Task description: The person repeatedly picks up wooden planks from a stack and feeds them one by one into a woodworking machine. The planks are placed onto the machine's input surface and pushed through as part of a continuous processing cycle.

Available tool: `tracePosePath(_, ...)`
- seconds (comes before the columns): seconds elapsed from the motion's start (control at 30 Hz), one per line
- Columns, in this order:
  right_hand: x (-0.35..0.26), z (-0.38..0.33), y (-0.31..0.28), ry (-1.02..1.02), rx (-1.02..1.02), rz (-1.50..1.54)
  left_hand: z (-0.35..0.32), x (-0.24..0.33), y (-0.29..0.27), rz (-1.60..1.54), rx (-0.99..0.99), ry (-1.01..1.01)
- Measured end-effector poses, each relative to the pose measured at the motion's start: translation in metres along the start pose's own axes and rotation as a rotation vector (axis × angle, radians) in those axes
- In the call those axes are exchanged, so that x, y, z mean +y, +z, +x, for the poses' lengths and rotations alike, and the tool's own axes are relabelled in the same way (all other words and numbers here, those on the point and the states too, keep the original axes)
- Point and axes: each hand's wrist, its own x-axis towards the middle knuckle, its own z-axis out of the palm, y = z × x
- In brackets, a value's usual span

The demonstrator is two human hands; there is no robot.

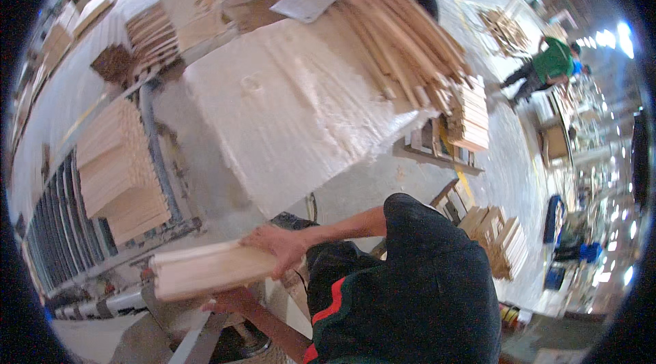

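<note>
A worker's right hand (283, 246) grips the top of a bundle of pale wooden mouldings (212, 270), the left hand (229, 301) cupped beneath, low beside a machine bed (102, 306); the lift seems under way, calling for level carrying toward the wrapped desk (287, 111).

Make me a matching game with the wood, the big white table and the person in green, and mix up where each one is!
Things:
1. Wooden boards held in both hands
2. White-covered table
3. Long wooden strips
4. Person in the green top

Places:
A. Piled on the far right part of the table
B. Bending over, far off at the upper right
C. At the lower left, gripped by the right hand on top and the left hand beneath
D. In the middle of the picture, ahead of the wearer

Pairs: 1-C, 2-D, 3-A, 4-B
</note>
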Motion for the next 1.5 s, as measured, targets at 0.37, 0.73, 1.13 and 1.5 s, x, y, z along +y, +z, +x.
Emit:
tracePosePath(0.37,-0.077,-0.182,0.09,-0.317,0.726,0.011,-0.115,0.025,-0.001,0.017,-0.231,0.099)
tracePosePath(0.73,-0.109,-0.215,0.147,-0.43,0.721,1.234,-0.189,0.074,-0.064,0.089,-0.128,0.261)
tracePosePath(1.13,-0.144,-0.189,0.202,-0.363,-0.077,-0.225,-0.3,0.109,-0.194,-0.087,0.416,0.475)
tracePosePath(1.5,-0.16,-0.113,0.323,-0.118,-0.271,-0.459,-0.25,0.141,-0.246,-0.404,0.222,0.387)
